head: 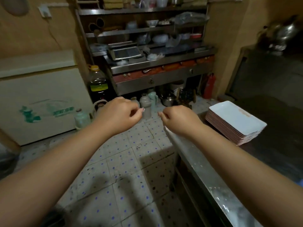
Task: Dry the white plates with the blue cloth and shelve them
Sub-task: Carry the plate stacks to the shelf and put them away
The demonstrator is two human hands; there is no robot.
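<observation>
A stack of several white rectangular plates with pinkish undersides sits on the dark counter at the right. Both my arms reach forward over the tiled floor. My left hand hovers in the air with its fingers curled in and nothing in it. My right hand hovers just left of the counter's metal edge, also curled and holding nothing, about a hand's width from the plate stack. I see no blue cloth.
A steel shelving unit with a scale, bowls and bags stands ahead. Flasks and a kettle crowd the floor below it. An oil bottle and a white chest freezer are at the left, a red extinguisher at the right.
</observation>
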